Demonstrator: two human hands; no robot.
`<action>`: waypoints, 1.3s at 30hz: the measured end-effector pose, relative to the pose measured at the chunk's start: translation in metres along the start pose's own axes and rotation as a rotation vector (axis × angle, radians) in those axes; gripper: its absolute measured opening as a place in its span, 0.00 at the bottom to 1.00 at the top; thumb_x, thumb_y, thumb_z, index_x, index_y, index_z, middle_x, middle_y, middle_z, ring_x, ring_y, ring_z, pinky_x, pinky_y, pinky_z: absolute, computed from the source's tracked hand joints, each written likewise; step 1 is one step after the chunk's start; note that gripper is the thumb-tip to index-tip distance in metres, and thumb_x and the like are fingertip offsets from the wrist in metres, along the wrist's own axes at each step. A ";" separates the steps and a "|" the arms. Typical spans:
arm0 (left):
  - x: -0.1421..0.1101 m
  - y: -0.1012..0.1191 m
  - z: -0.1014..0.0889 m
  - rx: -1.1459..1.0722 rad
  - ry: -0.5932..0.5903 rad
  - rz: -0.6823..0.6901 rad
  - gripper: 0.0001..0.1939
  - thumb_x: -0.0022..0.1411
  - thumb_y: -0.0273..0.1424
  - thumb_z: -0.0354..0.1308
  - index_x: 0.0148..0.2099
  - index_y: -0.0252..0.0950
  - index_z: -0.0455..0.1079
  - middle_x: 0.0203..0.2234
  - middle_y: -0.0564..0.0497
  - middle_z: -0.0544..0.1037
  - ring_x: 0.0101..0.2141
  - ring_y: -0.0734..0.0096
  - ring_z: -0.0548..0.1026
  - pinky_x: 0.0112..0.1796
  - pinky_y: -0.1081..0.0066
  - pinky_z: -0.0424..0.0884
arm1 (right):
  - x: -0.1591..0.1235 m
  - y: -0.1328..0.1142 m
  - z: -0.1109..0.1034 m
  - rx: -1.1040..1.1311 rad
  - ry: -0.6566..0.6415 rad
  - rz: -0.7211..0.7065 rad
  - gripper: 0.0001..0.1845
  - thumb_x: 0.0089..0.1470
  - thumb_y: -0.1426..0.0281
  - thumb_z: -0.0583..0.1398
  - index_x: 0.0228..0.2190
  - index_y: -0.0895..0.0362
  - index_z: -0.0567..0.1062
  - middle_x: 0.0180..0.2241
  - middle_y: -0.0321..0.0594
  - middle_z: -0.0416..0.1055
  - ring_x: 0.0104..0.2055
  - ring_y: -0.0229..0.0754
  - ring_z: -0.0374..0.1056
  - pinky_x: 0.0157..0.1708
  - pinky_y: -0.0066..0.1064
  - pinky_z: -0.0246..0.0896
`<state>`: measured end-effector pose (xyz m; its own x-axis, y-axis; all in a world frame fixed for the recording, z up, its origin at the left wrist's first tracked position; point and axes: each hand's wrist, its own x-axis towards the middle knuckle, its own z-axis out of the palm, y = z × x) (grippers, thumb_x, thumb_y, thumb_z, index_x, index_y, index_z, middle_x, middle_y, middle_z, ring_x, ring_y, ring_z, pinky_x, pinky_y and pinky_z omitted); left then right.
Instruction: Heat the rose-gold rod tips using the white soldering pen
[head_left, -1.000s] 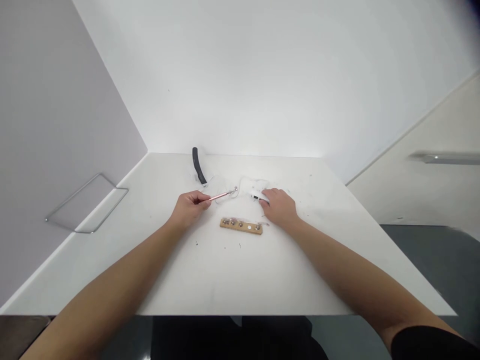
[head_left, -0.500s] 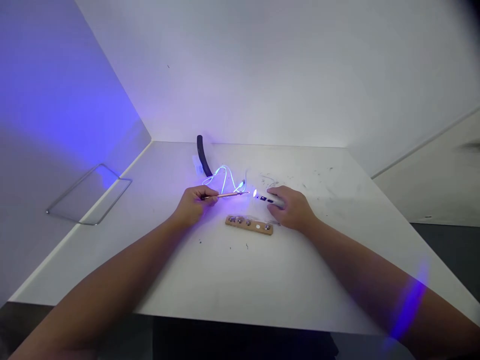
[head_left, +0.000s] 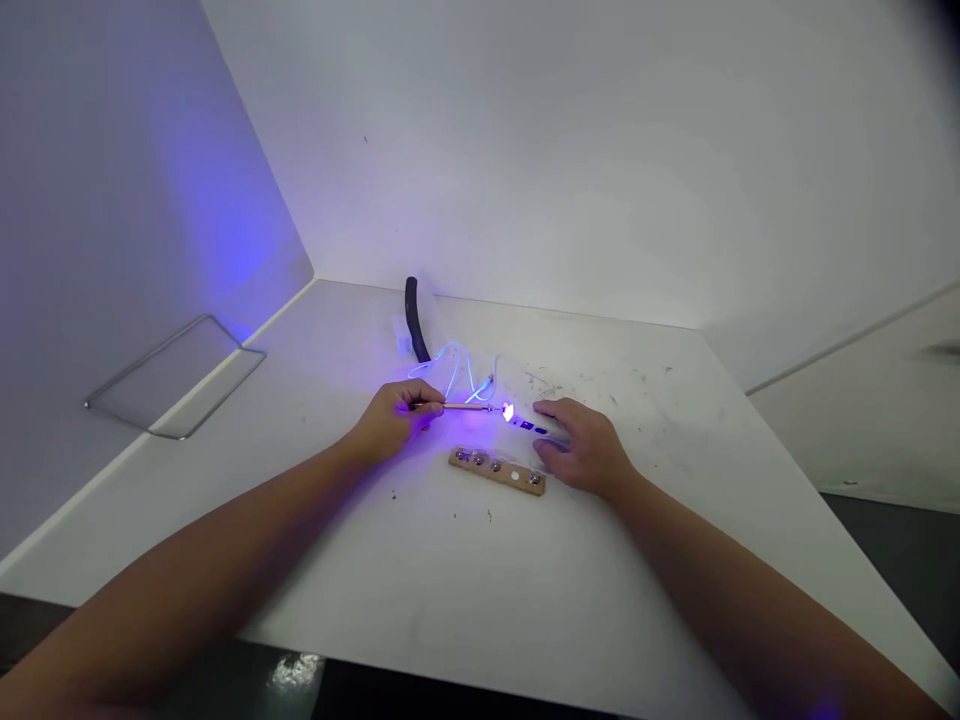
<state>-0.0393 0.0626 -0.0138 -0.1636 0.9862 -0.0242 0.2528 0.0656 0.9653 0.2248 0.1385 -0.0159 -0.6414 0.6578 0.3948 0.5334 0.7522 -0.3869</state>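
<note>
Copper rod (head_left: 466, 407) in left hand (head_left: 390, 422), lit pen (head_left: 527, 426) by right hand (head_left: 589, 450)

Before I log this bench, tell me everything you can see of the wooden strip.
The light-wood strip lies flat on the white table, slanting slightly. Three domed metal studs sit toward its left end, then a small white dot, and one more stud near its right end. The right hand is just beside that end; nothing else visibly touches the strip.
</note>
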 end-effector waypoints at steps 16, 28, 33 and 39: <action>-0.002 -0.002 -0.002 -0.043 -0.023 -0.017 0.06 0.50 0.31 0.57 0.30 0.34 0.69 0.17 0.56 0.67 0.19 0.77 0.64 0.22 0.75 0.58 | 0.002 0.004 0.000 0.003 -0.016 0.021 0.24 0.41 0.65 0.62 0.43 0.57 0.69 0.39 0.45 0.71 0.39 0.48 0.68 0.39 0.39 0.65; -0.003 0.001 -0.002 -0.021 -0.005 -0.014 0.06 0.49 0.31 0.56 0.30 0.34 0.70 0.16 0.55 0.67 0.19 0.77 0.64 0.21 0.76 0.58 | -0.002 0.015 -0.003 0.349 -0.030 0.108 0.26 0.57 0.55 0.46 0.49 0.56 0.65 0.38 0.43 0.68 0.41 0.47 0.66 0.40 0.38 0.62; -0.003 0.001 -0.001 -0.063 -0.023 -0.004 0.05 0.49 0.31 0.56 0.28 0.34 0.68 0.17 0.55 0.68 0.18 0.78 0.64 0.20 0.77 0.59 | -0.003 0.019 -0.002 0.373 -0.042 0.109 0.27 0.58 0.54 0.42 0.49 0.55 0.65 0.38 0.43 0.67 0.41 0.47 0.65 0.43 0.40 0.60; -0.003 -0.002 -0.002 -0.034 -0.018 0.022 0.06 0.51 0.32 0.55 0.28 0.34 0.69 0.19 0.53 0.69 0.18 0.79 0.63 0.20 0.77 0.59 | -0.003 0.018 -0.001 0.357 -0.052 0.114 0.28 0.57 0.52 0.43 0.49 0.55 0.65 0.38 0.43 0.68 0.41 0.47 0.65 0.42 0.40 0.60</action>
<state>-0.0413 0.0595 -0.0147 -0.1415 0.9899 -0.0074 0.2238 0.0393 0.9739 0.2369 0.1500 -0.0234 -0.6210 0.7271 0.2927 0.3830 0.6073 -0.6961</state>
